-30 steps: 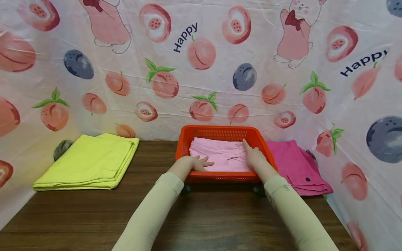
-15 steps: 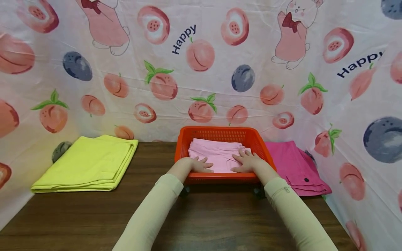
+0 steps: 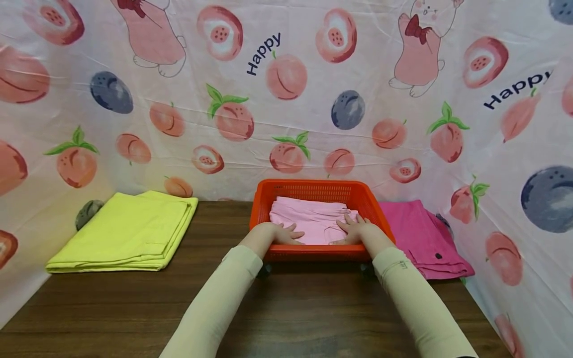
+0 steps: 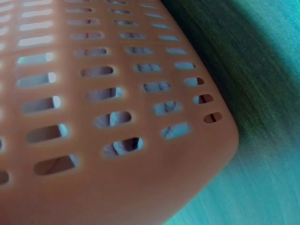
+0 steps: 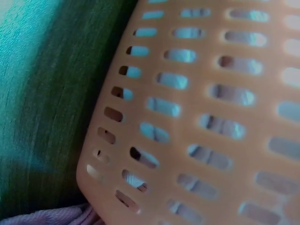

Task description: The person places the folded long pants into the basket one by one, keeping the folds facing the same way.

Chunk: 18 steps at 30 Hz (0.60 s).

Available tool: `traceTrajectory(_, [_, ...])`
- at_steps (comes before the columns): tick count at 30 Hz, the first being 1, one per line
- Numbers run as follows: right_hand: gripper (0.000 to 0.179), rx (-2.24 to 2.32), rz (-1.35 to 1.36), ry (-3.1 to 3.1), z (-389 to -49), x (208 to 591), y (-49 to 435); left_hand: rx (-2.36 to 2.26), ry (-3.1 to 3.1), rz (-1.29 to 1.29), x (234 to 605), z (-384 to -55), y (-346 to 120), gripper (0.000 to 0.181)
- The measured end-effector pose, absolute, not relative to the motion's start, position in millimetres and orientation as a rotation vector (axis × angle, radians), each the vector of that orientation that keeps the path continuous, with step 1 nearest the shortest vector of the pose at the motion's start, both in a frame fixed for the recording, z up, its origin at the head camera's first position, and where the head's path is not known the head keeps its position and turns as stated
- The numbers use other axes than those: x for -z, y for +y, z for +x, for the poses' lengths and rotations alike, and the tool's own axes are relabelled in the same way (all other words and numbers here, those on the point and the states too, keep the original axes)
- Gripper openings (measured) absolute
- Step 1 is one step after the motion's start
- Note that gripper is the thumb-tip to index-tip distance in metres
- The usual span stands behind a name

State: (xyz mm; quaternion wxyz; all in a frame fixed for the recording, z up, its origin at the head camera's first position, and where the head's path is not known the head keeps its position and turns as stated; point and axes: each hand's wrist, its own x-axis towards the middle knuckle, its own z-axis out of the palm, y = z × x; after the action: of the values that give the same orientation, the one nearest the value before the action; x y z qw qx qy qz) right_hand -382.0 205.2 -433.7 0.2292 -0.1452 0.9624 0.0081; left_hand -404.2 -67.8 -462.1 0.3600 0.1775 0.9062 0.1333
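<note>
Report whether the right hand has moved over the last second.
Yes: the right hand has drawn back toward the near rim of the red basket.

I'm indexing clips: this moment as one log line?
left hand: on pink cloth; right hand: same; pink cloth: in red basket; yellow cloth: left of basket; magenta cloth: right of basket
</note>
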Motion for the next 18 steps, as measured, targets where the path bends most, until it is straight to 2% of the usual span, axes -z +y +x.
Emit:
traceTrajectory(5, [0.096,0.006,-0.375,2.633,-381.4,431.7,203.5,-0.350,2.326,0.472,468.7,-411.9,-69.6,0.089])
traceTrajectory(11, [0.098,0.072,-0.412,2.669,-365.8,416.2,200.5,-0.460,2.334,0.398,466.1,-410.2,-69.8,0.082])
traceTrajectory(15, [0.094,0.136,-0.455,2.694,-352.7,401.2,197.1,-0.579,2.318,0.367,451.2,-397.9,-69.6,0.082])
traceTrajectory(18, [0.090,0.204,-0.501,2.715,-345.5,392.6,196.9,-0.618,2.353,0.354,430.3,-376.8,-68.7,0.081])
